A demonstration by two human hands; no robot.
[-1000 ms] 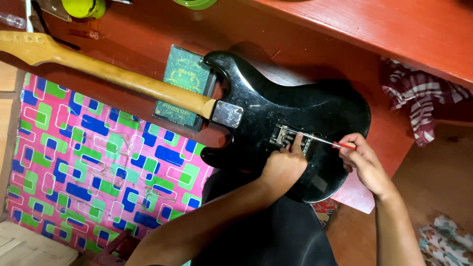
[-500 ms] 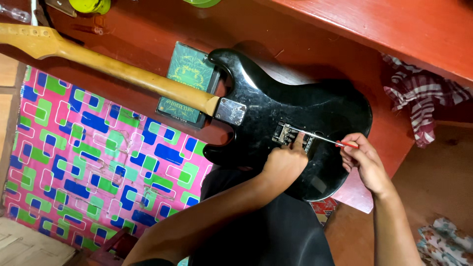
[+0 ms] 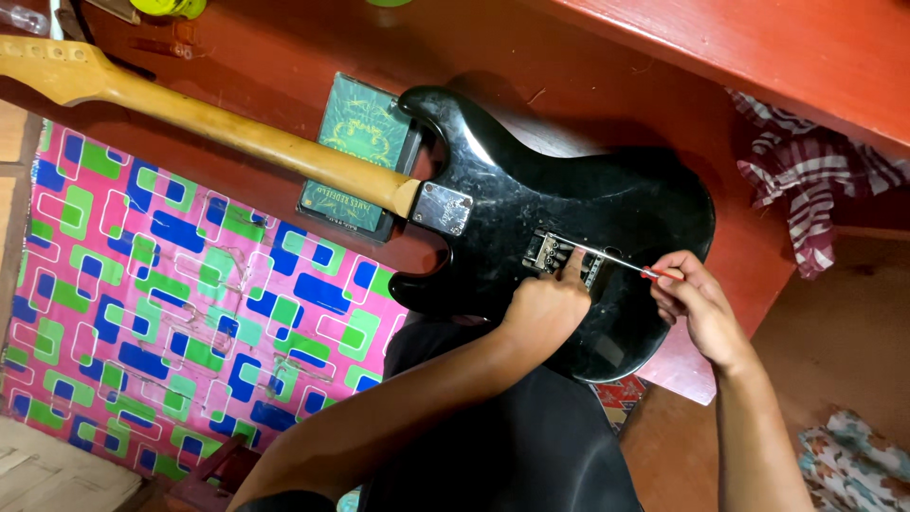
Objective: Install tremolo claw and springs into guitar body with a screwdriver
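A black electric guitar [image 3: 607, 204] lies face down across a red wooden surface, its pale wooden neck [image 3: 237, 133] running up to the left. Its back cavity [image 3: 559, 256] is uncovered and shows metal parts. My left hand [image 3: 545, 308] rests on the guitar body with a finger pressed at the cavity edge. My right hand [image 3: 692, 303] grips a thin screwdriver [image 3: 616, 261] with a red handle, its metal shaft reaching into the cavity.
A green book [image 3: 355, 156] lies under the neck joint. A pink mat [image 3: 161, 284] with blue and green squares covers the floor at left. A striped cloth [image 3: 815, 199] hangs at right under a red ledge [image 3: 758, 57]. Yellow-green items sit at the top.
Both hands and the screwdriver stay at the cavity; only the view has shifted slightly.
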